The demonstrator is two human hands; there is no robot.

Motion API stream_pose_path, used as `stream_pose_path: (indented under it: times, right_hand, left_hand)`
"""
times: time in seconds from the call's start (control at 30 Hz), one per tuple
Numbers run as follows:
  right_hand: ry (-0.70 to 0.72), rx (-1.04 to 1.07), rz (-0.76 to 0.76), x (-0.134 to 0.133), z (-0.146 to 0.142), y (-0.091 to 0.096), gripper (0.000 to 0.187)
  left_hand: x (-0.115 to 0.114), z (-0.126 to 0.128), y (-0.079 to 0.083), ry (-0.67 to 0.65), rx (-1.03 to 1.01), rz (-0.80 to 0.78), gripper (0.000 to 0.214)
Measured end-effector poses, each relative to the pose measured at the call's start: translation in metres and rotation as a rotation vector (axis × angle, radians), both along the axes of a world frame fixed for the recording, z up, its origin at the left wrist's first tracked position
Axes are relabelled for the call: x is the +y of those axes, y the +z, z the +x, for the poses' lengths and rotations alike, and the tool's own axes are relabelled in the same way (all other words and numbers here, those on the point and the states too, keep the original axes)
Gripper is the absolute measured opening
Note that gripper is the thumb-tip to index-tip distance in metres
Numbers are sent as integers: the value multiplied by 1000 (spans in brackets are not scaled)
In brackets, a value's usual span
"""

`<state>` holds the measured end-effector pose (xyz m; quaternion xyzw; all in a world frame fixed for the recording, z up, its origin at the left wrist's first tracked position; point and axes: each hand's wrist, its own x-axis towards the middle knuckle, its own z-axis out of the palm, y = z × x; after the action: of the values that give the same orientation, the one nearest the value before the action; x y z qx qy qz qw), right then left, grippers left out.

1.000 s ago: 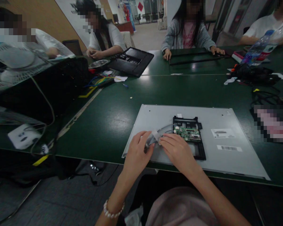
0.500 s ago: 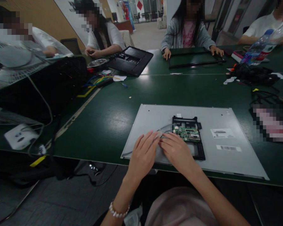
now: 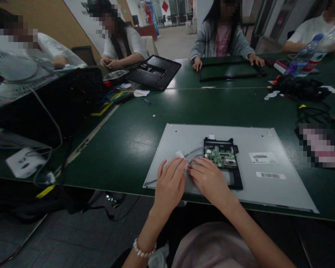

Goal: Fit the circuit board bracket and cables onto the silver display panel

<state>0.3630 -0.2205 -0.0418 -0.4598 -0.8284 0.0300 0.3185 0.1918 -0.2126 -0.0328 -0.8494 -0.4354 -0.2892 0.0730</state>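
Note:
A silver display panel [image 3: 273,186] lies flat, its back facing up. Over its middle sits a black plastic bracket [image 3: 236,180] carrying a green circuit board [image 3: 220,158]. Grey cable [image 3: 195,151] runs leftward from the board and passes under my fingers. My left hand [image 3: 170,182] is closed at the cable, and a small whitish strip of tape [image 3: 179,153] sticks out beyond its fingertips. Beside it my right hand [image 3: 209,178] has bent fingers pressed together at the cable, left of the bracket. The fingertips of both hands are partly hidden.
Across the green table [image 3: 123,137], one person's hands rest on a black frame [image 3: 231,78]. A black plastic housing [image 3: 156,72] lies at the back left. Bottles [image 3: 304,56] and black cables stand at the right; a white fan [image 3: 13,67] is at the left.
The whitish strip has shifted from between my fingertips to the upper left, beyond my left fingers. My left hand has turned slightly; my right hand has hardly moved.

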Motion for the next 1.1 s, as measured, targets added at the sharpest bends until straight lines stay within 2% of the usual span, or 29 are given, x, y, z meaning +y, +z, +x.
stream_pose_path:
  times: [0.17,0.37,0.53,0.6,1.1]
  right_hand:
    - [1,-34,-29,0,-1,2,22]
    - [9,-95,-83,-13,-4,9,29]
    - [10,-145,-166,-35,-1,12,56]
    - [4,-151,-175,-42,-1,12,62]
    - [-34,-136,-197,-59,0,10,52]
  left_hand:
    - [10,4,-4,59,46,-215,33]
    - [12,4,-4,104,22,-315,33]
    - [13,5,3,145,7,-356,34]
    - [13,6,5,151,-8,-360,33]
    - [8,9,0,193,-47,-348,41]
